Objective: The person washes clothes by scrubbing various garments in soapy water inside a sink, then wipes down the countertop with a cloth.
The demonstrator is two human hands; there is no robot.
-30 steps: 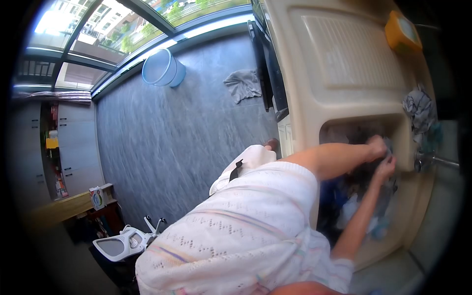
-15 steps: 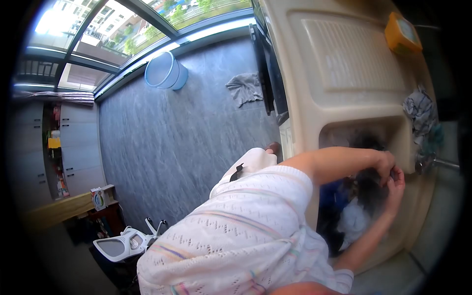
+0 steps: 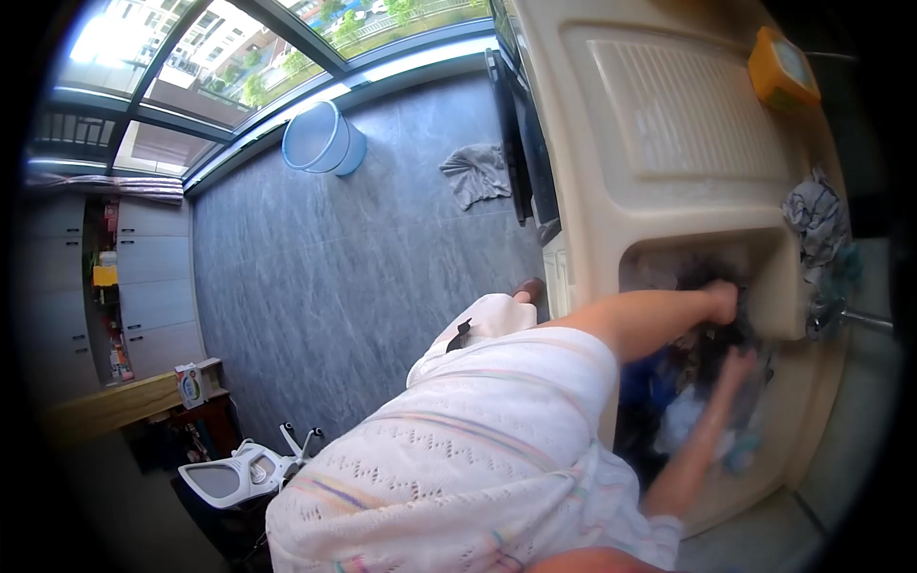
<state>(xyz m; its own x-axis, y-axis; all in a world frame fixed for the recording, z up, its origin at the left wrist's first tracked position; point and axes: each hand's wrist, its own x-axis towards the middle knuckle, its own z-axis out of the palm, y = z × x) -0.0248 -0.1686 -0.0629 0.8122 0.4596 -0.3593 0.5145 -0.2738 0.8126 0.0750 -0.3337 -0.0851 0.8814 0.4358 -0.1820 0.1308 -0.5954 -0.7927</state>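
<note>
Over the beige sink basin, my left hand [image 3: 723,301] is closed on a dark cloth [image 3: 718,346], its fingertips hidden. Lower in the view, my right hand [image 3: 737,368] is closed at the cloth's other side, blurred by motion. The two hands are a little apart, with dark fabric between them. White cloth [image 3: 681,418] lies in the basin beside my right forearm, and blue cloth [image 3: 650,377] is at the basin's near side. A small teal item [image 3: 742,452] shows past my right forearm.
A ribbed washboard [image 3: 678,105] adjoins the basin, with an orange container [image 3: 783,67] at its far edge. Crumpled grey cloth [image 3: 815,220] lies by the metal tap [image 3: 864,320]. A blue bucket [image 3: 325,138] and a grey rag [image 3: 476,175] are on the floor.
My hands have moved apart and back toward my body, lower into the basin. The dark cloth has shifted with them, and the teal item now shows.
</note>
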